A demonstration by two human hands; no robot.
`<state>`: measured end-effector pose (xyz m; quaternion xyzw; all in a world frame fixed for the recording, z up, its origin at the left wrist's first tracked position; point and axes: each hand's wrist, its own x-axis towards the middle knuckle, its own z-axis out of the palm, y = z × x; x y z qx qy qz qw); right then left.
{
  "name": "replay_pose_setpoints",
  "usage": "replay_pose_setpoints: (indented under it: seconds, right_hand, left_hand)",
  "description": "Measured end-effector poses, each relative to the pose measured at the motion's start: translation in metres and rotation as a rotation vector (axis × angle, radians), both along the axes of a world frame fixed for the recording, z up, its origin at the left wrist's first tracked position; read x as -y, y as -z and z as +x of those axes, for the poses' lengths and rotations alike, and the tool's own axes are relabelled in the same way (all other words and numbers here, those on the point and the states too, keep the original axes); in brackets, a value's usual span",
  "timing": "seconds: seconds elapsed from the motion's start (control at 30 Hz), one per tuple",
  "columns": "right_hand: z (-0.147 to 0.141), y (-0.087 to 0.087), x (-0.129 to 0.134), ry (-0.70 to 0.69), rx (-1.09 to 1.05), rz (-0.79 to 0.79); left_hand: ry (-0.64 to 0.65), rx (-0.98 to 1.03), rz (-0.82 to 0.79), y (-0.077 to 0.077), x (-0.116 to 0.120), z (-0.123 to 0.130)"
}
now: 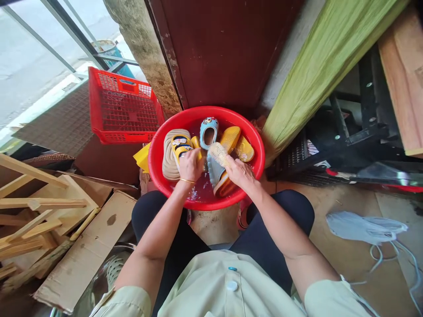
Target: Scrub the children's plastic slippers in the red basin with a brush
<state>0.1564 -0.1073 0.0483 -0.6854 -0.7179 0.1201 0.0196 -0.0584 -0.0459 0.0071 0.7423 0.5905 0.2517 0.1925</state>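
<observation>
My left hand (191, 166) grips a yellow sandal (181, 145) with dark straps, over the left half of a red basin (261, 163) of water. In my right hand (240, 171) is a scrub brush (218, 154), its pale bristles facing up, a little apart from the sandal. A beige ridged sole (169, 163) lies under and left of the sandal. Toward the basin's far side sits a light blue clog (209, 133). Grey-blue footwear (214, 169) is partly covered by the brush. Yellow footwear (230, 137) and another yellow piece (245, 149) lie at the right.
A red plastic crate (124, 105) stands beyond the basin on the left. Wooden pieces (42, 204) and a cardboard sheet (86, 251) are at my left. Ahead is a dark red door (224, 48), with green cloth (317, 66) hanging beside it. A plastic bag (360, 226) lies at right.
</observation>
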Motion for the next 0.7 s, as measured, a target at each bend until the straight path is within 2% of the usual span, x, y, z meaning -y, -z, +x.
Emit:
replay_pose_setpoints:
  seconds: [0.1, 0.17, 0.3, 0.43, 0.57, 0.7]
  right_hand:
    - [0.000, 0.000, 0.000, -0.005, -0.005, -0.018]
    - [0.003, -0.003, 0.001, -0.003, -0.027, 0.009]
    - [0.009, -0.013, 0.011, -0.022, -0.106, 0.086]
    - [0.012, -0.019, 0.025, -0.059, -0.120, 0.059]
    - [0.016, -0.020, 0.032, -0.056, -0.107, 0.046]
    - [0.018, -0.019, 0.028, -0.066, -0.119, 0.035]
  left_hand:
    - [-0.236, -0.098, 0.119, -0.017, -0.010, -0.030]
    - [-0.385, -0.139, 0.077, -0.018, -0.018, -0.046]
    - [-0.436, -0.139, -0.177, -0.004, -0.029, -0.055]
    - [-0.549, -0.187, -0.351, 0.011, -0.035, -0.051]
    - [-0.578, -0.128, -0.451, 0.021, -0.039, -0.053]
    - [-0.576, 0.011, -0.462, 0.029, -0.039, -0.051]
